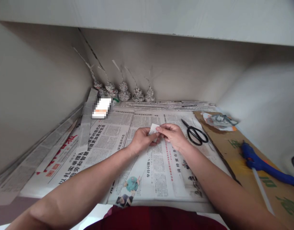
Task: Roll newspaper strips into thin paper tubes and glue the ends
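Note:
Between my two hands is a small white piece of paper [154,128], held above the newspaper [147,179] spread on the table. My left hand [142,139] pinches it from the left, thumb lying over its lower part. From the right, my right hand [172,134] grips its edge with thumb and fingers. The fingertips of both hands nearly meet, and the paper's lower end is hidden behind them. Just right of my right hand lie black-handled scissors [197,134], blades pointing to the back left.
Several woven paper gourd shapes [124,92] stand along the back wall, beside a bundle of rolled paper sticks [170,105]. A blurred-out phone-like object [101,108] is at back left. On cardboard [223,143] at right rests a blue glue gun [259,163] with a glue stick. A shelf edge [147,27] hangs overhead.

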Available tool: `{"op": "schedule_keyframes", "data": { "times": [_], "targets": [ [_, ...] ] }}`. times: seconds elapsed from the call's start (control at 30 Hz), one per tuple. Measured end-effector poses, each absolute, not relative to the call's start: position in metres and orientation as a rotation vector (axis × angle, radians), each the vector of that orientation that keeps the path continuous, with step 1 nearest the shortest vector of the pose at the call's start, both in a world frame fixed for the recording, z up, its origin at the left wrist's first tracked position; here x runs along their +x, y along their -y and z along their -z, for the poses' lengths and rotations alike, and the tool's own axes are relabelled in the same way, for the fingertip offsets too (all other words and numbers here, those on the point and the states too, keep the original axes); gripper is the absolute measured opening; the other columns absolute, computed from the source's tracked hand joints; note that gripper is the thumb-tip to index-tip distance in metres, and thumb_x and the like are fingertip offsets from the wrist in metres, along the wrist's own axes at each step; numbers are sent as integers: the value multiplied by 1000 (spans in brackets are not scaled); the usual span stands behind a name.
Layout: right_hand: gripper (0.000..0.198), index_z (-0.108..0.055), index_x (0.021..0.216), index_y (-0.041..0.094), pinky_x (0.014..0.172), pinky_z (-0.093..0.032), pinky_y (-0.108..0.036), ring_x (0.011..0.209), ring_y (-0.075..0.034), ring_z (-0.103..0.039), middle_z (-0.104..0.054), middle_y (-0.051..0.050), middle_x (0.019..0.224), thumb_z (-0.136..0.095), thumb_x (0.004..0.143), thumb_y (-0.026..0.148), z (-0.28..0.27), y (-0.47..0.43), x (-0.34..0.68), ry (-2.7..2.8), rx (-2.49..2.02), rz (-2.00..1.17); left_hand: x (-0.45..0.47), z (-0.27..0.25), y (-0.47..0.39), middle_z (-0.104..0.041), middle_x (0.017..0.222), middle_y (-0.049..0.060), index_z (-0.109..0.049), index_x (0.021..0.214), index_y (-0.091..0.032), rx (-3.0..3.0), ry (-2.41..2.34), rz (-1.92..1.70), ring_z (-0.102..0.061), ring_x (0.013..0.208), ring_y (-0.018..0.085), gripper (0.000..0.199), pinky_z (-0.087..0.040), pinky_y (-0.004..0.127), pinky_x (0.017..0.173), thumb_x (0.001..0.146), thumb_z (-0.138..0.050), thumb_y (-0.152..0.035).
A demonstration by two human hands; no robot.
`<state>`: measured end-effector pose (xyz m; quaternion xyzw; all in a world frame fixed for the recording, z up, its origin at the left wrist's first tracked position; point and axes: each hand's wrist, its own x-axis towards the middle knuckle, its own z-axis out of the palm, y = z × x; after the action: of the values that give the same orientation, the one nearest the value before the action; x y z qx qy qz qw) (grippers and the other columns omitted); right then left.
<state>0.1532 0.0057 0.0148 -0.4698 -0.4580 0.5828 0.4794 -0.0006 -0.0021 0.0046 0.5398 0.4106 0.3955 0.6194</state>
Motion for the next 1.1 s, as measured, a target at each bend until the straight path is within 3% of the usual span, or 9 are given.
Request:
{"op": "schedule_keyframes", "data": {
  "times": [0.4, 1.1],
  "targets": [
    [30, -73, 85, 14, 36, -19, -19, 46, -7, -44, -59, -1, 58, -78, 64, 35, -15, -8, 159, 1170, -1116, -1473, 0, -4, 1, -70, 81, 9, -69, 88, -12, 1180, -967, -905, -64, 64, 13, 31, -54, 23, 57, 72, -72, -38],
    [33, -65, 64, 13, 34, -15, -19, 39, -4, -37, -51, 3, 46, -85, 52, 35, -17, -6, 154, 976, -1129, -1536, 0, -6, 4, -69, 81, 9, -68, 90, -13, 1230, -970, -887, -65, 70, 15, 31, -55, 27, 62, 75, -68, -40]
  ]
}}
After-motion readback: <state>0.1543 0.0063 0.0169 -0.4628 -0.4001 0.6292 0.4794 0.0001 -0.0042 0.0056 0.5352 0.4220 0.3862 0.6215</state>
